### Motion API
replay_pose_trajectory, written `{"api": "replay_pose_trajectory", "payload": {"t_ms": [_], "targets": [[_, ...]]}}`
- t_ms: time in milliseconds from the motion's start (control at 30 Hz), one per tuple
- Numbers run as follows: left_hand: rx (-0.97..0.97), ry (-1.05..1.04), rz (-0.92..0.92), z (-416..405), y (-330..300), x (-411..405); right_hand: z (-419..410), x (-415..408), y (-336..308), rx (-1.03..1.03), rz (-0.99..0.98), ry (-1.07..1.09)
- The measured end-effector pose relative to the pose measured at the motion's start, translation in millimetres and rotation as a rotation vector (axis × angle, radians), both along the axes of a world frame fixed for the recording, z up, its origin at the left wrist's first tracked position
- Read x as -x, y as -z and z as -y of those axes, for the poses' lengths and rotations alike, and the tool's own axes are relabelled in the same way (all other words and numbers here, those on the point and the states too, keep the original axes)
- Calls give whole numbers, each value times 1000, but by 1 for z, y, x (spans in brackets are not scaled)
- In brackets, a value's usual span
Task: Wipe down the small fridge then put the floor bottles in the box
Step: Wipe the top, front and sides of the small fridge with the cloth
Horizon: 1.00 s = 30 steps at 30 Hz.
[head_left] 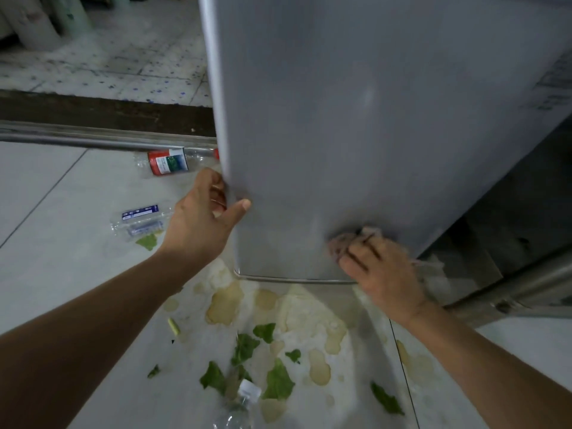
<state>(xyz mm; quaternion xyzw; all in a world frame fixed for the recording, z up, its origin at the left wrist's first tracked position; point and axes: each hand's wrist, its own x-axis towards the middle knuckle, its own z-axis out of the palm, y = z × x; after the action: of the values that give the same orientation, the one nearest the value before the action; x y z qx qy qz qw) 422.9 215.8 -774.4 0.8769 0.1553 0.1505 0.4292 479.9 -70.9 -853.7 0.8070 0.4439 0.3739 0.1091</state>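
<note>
The small grey fridge (356, 119) fills the upper middle of the view. My left hand (201, 218) grips the door's left edge, fingers curled behind it and thumb on the front. My right hand (380, 270) presses a pinkish cloth (343, 243) against the door's lower right front. Three clear plastic bottles lie on the floor: one with a red label (168, 162) by the fridge's left side, one with a blue label (139, 221) left of my left hand, and one with a white cap (240, 407) at the bottom. No box is in view.
Yellowish puddles (226, 305) and torn green leaves (278, 382) cover the pale tiled floor below the fridge. A metal door rail (93, 140) and dark threshold run across the left. A metal frame (510, 289) stands right of the fridge.
</note>
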Motion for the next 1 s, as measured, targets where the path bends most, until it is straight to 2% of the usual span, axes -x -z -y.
{"api": "replay_pose_trajectory", "payload": {"t_ms": [67, 100, 167, 267, 400, 467, 567, 600, 667, 767, 833, 1000], "targets": [[-12, 15, 8, 2, 0, 1, 7, 8, 9, 192, -112, 79], [-22, 23, 8, 2, 0, 1, 10, 9, 7, 184, -127, 107], [-38, 21, 7, 2, 0, 1, 17, 5, -8, 11, -56, 144], [-63, 14, 26, 3, 2, 1, 32, -10, -45, -387, 137, 244], [-78, -10, 54, 6, 3, 4, 30, -15, -34, -586, 206, 284], [-73, -14, 52, 8, 2, 5, 30, -6, -4, -567, 103, 360], [-61, -30, 73, 13, 4, 8, 31, 11, 22, -549, -186, 470], [-66, -31, 71, 15, 6, 9, 28, 12, 21, -622, -250, 496], [-95, -20, 34, 16, 15, 13, 19, 10, 2, -913, -306, 470], [-132, -4, -27, 16, 27, 16, 14, -10, -43, -1308, -253, 412], [-154, -6, -33, 15, 32, 13, 14, -18, -55, -1368, -235, 434], [-163, -28, -19, 11, 43, 8, 7, -23, -30, -1603, -408, 348]]}}
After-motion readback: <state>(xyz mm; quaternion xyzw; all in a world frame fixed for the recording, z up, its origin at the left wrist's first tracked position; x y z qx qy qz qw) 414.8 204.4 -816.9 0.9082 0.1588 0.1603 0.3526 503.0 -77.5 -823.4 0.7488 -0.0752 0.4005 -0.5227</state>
